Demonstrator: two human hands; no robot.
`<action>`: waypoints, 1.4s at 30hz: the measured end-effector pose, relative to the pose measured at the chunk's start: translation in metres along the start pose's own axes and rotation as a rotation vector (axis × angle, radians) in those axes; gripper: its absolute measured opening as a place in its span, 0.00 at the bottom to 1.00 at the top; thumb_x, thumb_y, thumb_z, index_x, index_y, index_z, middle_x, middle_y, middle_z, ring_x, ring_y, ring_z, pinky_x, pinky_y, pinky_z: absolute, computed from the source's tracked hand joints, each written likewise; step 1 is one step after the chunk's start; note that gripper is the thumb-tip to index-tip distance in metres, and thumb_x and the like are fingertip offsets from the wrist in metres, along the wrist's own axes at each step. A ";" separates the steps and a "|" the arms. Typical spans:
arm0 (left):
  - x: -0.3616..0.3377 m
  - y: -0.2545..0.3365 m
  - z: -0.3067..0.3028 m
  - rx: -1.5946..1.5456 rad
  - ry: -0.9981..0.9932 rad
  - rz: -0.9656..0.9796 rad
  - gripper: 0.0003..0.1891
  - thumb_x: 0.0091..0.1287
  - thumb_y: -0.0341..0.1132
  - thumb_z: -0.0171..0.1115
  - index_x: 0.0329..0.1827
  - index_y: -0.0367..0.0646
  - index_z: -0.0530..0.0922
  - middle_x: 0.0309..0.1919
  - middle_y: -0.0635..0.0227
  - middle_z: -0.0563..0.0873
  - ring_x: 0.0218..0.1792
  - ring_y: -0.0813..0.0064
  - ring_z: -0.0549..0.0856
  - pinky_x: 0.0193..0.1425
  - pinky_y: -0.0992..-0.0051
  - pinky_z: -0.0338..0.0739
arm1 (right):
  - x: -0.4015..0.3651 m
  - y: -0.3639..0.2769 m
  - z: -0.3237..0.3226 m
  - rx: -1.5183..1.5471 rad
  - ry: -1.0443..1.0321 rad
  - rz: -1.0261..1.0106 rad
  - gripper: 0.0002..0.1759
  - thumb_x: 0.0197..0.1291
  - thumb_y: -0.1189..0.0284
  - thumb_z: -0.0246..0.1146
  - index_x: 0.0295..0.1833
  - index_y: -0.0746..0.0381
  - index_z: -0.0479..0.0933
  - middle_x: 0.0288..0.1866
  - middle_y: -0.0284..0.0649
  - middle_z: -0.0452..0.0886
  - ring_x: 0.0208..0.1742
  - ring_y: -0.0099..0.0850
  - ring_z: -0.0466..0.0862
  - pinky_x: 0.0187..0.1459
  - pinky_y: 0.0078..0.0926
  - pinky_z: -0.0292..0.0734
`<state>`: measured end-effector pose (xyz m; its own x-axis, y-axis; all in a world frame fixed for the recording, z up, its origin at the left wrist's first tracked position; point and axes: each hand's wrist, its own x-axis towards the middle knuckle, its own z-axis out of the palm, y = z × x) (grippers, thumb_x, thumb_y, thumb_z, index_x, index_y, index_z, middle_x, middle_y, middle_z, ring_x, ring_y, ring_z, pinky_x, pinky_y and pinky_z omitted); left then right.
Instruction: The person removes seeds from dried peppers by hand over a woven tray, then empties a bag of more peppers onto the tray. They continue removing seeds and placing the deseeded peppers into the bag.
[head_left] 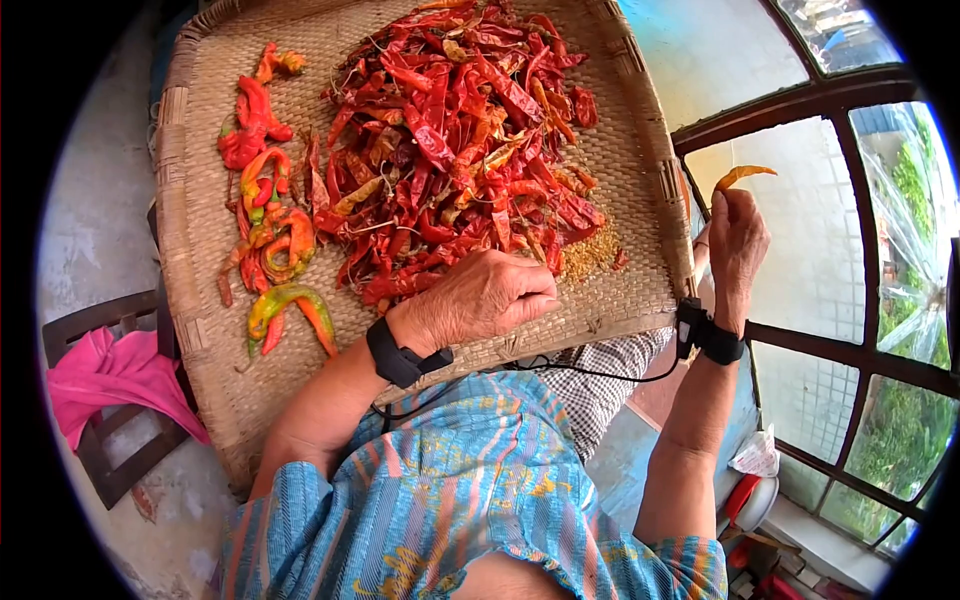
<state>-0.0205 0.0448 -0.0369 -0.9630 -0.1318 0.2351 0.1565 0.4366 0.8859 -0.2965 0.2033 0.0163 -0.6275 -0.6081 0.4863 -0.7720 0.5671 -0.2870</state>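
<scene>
My right hand [738, 243] is raised past the right edge of the woven tray and pinches a yellow-orange dried chili pepper [750, 172] that sticks out above the fingers. My left hand [488, 294] is closed, its fingers curled over the near edge of a heap of dried red chili peppers [440, 150]; whatever it holds, if anything, is hidden. The heap lies in a large woven bamboo tray [215, 355]. Loose yellow seeds [590, 252] are scattered at the heap's right side. Fresher red, orange and green peppers [285, 240] form a separate row on the left.
A window with dark frames [770, 100] stands close on the right. A dark wooden chair [105, 455] with a pink cloth [115, 385] is at the left. A black cable [600, 376] runs between the wristbands along the tray's near edge.
</scene>
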 end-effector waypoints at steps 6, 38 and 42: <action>0.001 -0.002 -0.001 0.015 -0.026 -0.010 0.06 0.66 0.32 0.64 0.35 0.38 0.80 0.28 0.61 0.83 0.33 0.62 0.86 0.38 0.67 0.79 | -0.013 -0.051 0.020 0.233 -0.196 -0.113 0.10 0.63 0.70 0.66 0.48 0.62 0.81 0.42 0.45 0.84 0.30 0.30 0.85 0.34 0.29 0.80; 0.001 -0.005 -0.004 0.027 -0.020 -0.056 0.08 0.67 0.34 0.64 0.35 0.37 0.80 0.28 0.60 0.83 0.32 0.59 0.85 0.37 0.66 0.78 | -0.002 -0.023 0.008 0.027 -0.003 -0.097 0.08 0.65 0.72 0.63 0.46 0.62 0.81 0.39 0.45 0.84 0.33 0.37 0.85 0.36 0.35 0.78; 0.001 -0.005 -0.003 0.016 -0.025 -0.069 0.08 0.66 0.34 0.64 0.35 0.37 0.80 0.28 0.60 0.83 0.32 0.60 0.85 0.37 0.66 0.78 | -0.001 -0.058 0.038 0.126 -0.350 -0.261 0.09 0.63 0.69 0.64 0.47 0.59 0.80 0.39 0.44 0.82 0.39 0.45 0.84 0.42 0.39 0.79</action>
<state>-0.0219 0.0400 -0.0395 -0.9765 -0.1402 0.1634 0.0862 0.4410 0.8934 -0.2546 0.1498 0.0012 -0.3899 -0.8853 0.2534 -0.9015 0.3108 -0.3010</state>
